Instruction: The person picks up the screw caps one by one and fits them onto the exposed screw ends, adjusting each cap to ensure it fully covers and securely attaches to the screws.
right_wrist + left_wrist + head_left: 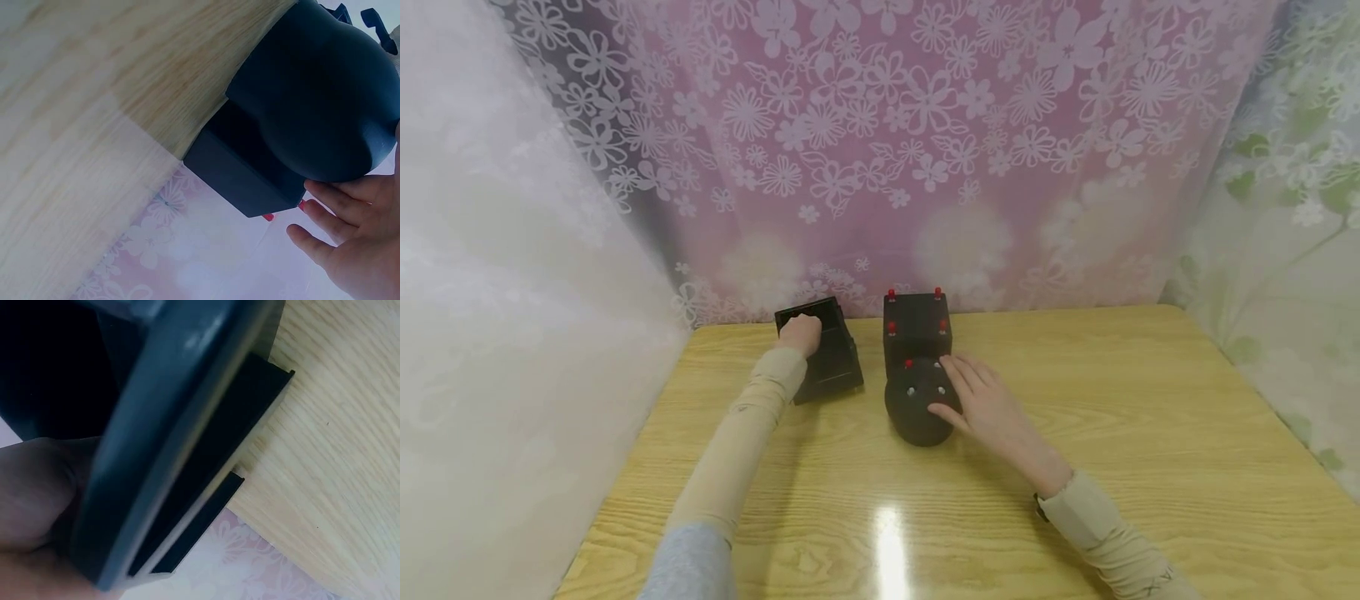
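My left hand (801,333) reaches into the upper compartment of a black divided tray (831,362), its fingertips hidden. In the left wrist view, the thumb (37,487) lies close beside the tray's wall (162,425); I cannot tell what the fingers hold. My right hand (988,408) rests on the right side of a black rounded object (921,417), thumb and fingers spread along it. Its top carries metal pegs (912,391) and one red-capped peg (908,363). Right behind it stands a black box (917,312) with red-capped pegs at its corners.
The wooden table (775,517) extends in front and to both sides. A pink flowered curtain (865,167) hangs along its back edge, with pale curtains (497,292) at the sides. Black hook-like parts (378,28) show beyond the rounded object in the right wrist view.
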A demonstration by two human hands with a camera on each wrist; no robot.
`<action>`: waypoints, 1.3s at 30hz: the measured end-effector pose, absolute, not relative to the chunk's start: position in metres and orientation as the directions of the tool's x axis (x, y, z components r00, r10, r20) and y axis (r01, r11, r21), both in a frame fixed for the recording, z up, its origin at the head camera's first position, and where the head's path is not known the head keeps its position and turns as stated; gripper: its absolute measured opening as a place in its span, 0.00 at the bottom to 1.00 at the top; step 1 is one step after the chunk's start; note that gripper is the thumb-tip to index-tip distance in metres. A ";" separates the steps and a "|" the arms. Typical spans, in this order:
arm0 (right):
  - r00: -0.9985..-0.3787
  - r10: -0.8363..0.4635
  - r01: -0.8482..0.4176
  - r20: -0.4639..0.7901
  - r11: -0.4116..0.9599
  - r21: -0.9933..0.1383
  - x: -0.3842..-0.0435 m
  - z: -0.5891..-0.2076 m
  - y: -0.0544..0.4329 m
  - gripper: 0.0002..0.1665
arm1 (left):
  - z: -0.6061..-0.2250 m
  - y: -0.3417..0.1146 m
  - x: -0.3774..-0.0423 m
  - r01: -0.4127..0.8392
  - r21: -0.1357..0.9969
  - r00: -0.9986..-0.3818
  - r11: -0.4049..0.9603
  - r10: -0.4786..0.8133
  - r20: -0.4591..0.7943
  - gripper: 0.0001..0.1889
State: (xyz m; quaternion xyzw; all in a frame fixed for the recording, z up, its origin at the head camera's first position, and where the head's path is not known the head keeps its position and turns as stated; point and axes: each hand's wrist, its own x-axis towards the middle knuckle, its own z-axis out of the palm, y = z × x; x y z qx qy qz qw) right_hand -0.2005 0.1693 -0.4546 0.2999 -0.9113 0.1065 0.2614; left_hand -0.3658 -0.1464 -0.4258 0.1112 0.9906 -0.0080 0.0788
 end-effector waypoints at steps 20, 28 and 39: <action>-0.657 -0.500 -0.608 0.564 0.794 -0.004 -0.196 -0.456 0.167 0.56 | -0.421 -0.144 -0.361 0.218 -0.002 -0.968 0.976 0.216 -0.126 0.12; -0.678 -0.494 -0.596 0.544 0.803 -0.013 -0.194 -0.456 0.167 0.55 | -0.421 -0.146 -0.361 0.234 -0.012 -0.963 0.972 0.230 -0.142 0.12; -0.650 -0.495 -0.605 0.577 0.797 0.003 -0.194 -0.458 0.167 0.55 | -0.430 -0.143 -0.364 0.296 0.180 -0.936 0.938 0.323 -0.142 0.14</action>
